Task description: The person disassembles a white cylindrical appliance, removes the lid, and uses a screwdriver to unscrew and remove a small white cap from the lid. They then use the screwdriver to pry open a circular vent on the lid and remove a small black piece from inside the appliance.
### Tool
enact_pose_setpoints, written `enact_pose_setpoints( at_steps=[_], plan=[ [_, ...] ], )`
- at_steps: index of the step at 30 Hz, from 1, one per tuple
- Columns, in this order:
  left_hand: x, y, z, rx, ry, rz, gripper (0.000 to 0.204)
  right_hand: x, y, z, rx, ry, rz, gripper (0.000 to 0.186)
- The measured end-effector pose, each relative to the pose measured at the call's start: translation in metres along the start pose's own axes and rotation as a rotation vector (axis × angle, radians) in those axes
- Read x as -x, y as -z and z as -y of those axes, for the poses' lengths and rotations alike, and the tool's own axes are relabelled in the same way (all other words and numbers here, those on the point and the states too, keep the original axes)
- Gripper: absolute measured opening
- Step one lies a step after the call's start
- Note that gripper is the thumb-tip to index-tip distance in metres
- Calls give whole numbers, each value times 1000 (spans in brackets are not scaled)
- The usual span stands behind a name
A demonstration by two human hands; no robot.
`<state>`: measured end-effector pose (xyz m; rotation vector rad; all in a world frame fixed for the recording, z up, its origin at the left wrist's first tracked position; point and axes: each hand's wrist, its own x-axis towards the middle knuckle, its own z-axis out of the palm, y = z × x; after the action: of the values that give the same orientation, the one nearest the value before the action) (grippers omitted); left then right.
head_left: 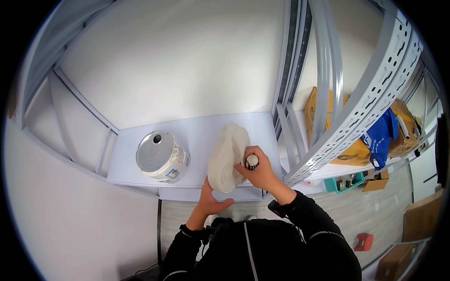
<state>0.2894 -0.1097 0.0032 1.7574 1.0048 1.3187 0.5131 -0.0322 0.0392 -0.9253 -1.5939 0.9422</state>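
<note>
An oblong cream-white piece (pixel 228 159) with rounded ends and a raised rim stands over the front part of the shelf, its lower end near the front edge. My right hand (pixel 258 171) is closed round a small black cylinder with a round cream end (pixel 252 160), against the right side of the piece. Its thumb reaches onto the piece. My left hand (pixel 209 201) touches the lower left side of the piece; the thumb sticks out to the right, apart from it, and the fingers are partly hidden. A white bucket (pixel 163 157) with a grey lid and a dark round opening stands to the left.
The white shelf (pixel 197 127) ends in a front edge close to my body. A perforated grey metal upright (pixel 361 107) rises on the right. Beyond it are cardboard boxes (pixel 354 153), a blue bag (pixel 378 138) and a teal bin (pixel 344 182). A red stool (pixel 364 242) stands on the floor.
</note>
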Motion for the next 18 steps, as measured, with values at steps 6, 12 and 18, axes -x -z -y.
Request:
enact_pose_setpoints(
  at_steps=[6, 12, 18],
  plan=[
    [-24, -5, -22, 53, 47, -250, 77, 14, -3, 5, 216, 203, 87, 63],
    [-40, -8, -50, -138, 92, -248, 72, 19, 4, 17, 352, 249, 228, 85],
    [-35, -7, -39, -165, 49, -335, 67, 22, 3, 22, 354, 240, 194, 79]
  ],
)
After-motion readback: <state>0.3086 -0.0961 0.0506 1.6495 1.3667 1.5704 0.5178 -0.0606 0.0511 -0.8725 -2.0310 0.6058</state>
